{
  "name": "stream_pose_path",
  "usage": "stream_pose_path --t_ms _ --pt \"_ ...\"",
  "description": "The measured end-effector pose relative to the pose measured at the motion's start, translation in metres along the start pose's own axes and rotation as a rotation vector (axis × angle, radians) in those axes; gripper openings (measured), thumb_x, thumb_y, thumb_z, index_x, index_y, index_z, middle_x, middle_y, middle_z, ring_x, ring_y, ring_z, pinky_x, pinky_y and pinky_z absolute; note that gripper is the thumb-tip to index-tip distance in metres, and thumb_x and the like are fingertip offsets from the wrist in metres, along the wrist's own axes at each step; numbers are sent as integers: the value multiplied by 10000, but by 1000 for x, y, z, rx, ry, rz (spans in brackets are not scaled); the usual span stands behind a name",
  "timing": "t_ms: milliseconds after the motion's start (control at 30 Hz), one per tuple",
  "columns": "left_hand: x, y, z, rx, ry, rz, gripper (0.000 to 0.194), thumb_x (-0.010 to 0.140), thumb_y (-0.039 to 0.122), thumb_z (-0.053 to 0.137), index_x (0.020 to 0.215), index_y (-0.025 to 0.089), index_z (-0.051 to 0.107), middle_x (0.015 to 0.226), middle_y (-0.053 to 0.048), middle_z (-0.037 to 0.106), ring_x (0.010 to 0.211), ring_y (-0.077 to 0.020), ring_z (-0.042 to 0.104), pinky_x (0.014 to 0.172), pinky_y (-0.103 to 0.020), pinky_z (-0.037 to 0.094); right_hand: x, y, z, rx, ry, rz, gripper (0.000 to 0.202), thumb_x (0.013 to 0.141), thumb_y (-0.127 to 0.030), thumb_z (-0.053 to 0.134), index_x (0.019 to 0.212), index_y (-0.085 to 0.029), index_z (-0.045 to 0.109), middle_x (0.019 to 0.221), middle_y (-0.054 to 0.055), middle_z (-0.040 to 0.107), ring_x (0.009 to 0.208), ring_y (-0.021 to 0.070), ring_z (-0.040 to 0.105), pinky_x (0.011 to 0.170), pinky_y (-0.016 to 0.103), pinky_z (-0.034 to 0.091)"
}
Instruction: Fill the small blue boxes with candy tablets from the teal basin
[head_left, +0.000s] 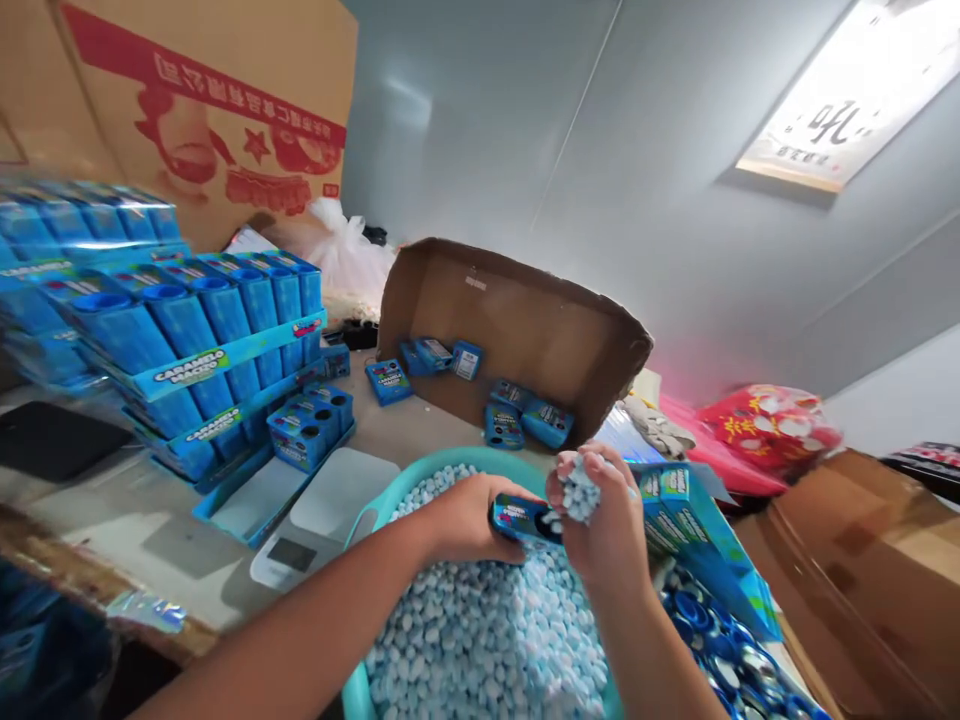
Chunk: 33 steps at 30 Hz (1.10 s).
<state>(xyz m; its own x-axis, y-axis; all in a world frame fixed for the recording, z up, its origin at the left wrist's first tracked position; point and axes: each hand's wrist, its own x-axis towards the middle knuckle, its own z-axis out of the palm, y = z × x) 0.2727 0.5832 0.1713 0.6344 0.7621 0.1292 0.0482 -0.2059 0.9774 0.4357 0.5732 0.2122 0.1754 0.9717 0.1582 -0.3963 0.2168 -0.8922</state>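
Observation:
My left hand (491, 515) is wrapped round a small blue candy box (516, 516), tilted on its side with its round opening facing right. In my right hand (600, 500), curled fingers hold a heap of pale blue and white candies (580, 490) right beside that opening. A few candies show at the hole. Both hands are above a turquoise basin (360, 690) filled with the same small candies (480, 620).
Trays of blue boxes (195, 320) are stacked at left, near a white scale (300, 545). Behind the basin stands a cut cardboard carton (517, 310) with several blue boxes. At right are a blue display tray (697, 520) and many blue-and-silver caps (720, 640).

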Motion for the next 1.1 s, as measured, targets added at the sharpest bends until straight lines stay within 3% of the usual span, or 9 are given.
stream_pose_path --t_ms 133,433,633,867,1000,1100 --pt "2 -3 1 -26 -27 -36 310 635 119 734 939 178 737 837 33 709 802 -192 650 671 -222 436 -3 5 0 -38 10 5 170 758 -341 719 785 -220 604 673 -34 632 494 125 571 450 219 436" --pt "1 -1 -1 40 20 -35 327 636 112 730 959 164 730 935 4 734 879 -230 667 715 -240 449 -8 10 -6 -68 40 66 149 774 -342 665 740 -226 579 674 -28 625 616 173 645 598 293 546" --pt "-3 2 -2 118 -1 7 263 680 115 690 934 173 718 897 9 728 868 -226 670 688 -235 436 -9 10 -6 -81 -7 22 110 788 -323 650 748 -229 608 712 -1 682 690 190 668 641 296 540" --pt "-2 4 -3 165 7 56 332 662 98 690 977 197 727 895 9 733 848 -221 680 703 -241 450 -10 13 -7 -154 42 -82 136 794 -308 644 727 -196 684 896 46 710 674 168 639 594 277 504" --pt "-2 2 -1 176 11 76 365 676 107 707 1030 195 715 925 -5 738 868 -232 691 725 -253 465 -12 14 -7 -147 -18 -123 109 813 -253 626 734 -203 682 779 13 654 639 162 613 579 276 481" --pt "-2 2 1 160 21 73 433 711 215 763 1139 206 695 1067 -33 742 971 -267 686 806 -289 484 -13 14 -7 -135 -55 -121 84 791 -232 620 721 -216 664 692 1 630 706 195 628 669 329 518"
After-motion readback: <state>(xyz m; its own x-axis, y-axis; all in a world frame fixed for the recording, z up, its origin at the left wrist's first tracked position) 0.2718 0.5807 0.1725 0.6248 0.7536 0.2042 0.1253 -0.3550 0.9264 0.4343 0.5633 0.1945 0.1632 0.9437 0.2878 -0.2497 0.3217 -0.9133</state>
